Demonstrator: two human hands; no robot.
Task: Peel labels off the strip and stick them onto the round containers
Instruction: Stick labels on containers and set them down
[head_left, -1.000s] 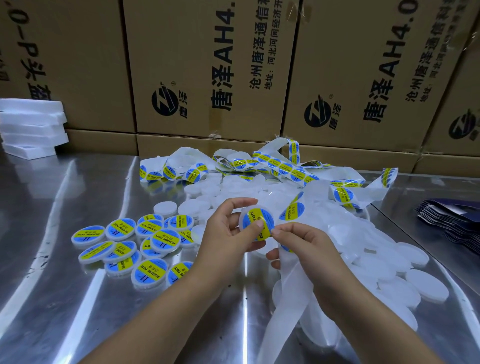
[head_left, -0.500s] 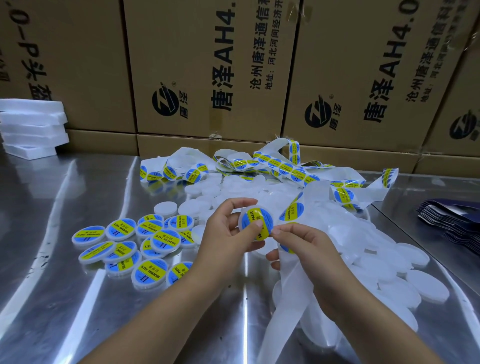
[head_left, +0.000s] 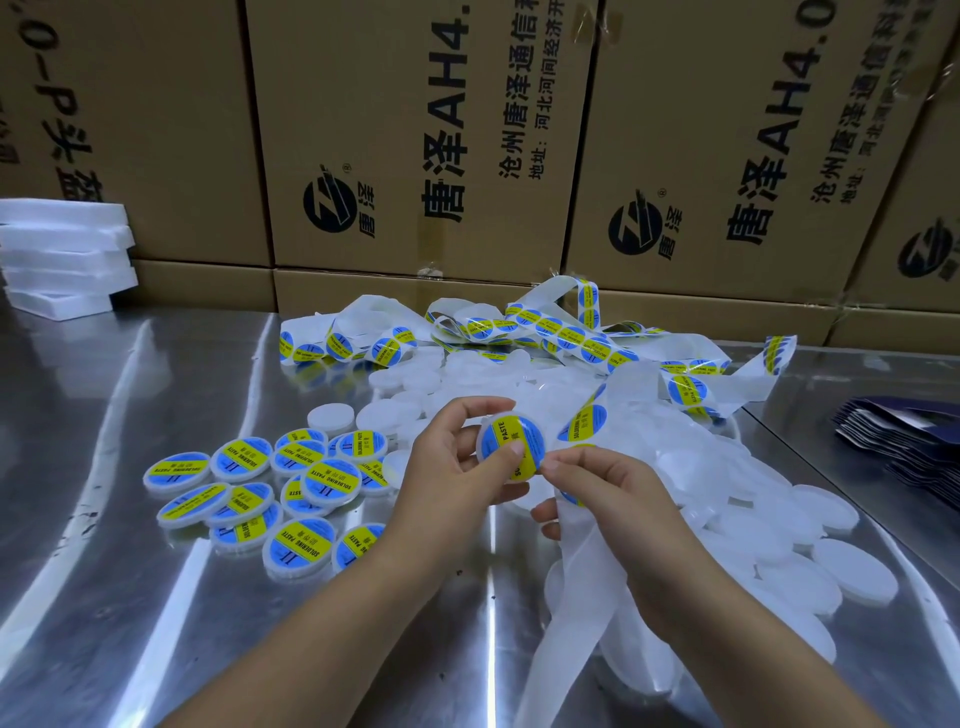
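**— Which step is this?**
— Sticking. My left hand (head_left: 452, 467) grips one round container (head_left: 530, 441) by its rim, with the thumb pressed on the blue-and-yellow label (head_left: 503, 432) now on its lid. My right hand (head_left: 618, 499) meets it at the near edge, thumb and forefinger closed there. I can't tell whether they pinch the label's edge or only smooth it. Its lower fingers curl round the backing strip (head_left: 571, 587), which trails down toward me.

**— And next?**
— By my reckoning, rub the label flat and set this one with the finished containers (head_left: 291, 483) left of my left hand. Then take a blank container (head_left: 769, 525) from the heap right of my right hand. After that, peel the next label (head_left: 584, 428), just beyond my right knuckles.
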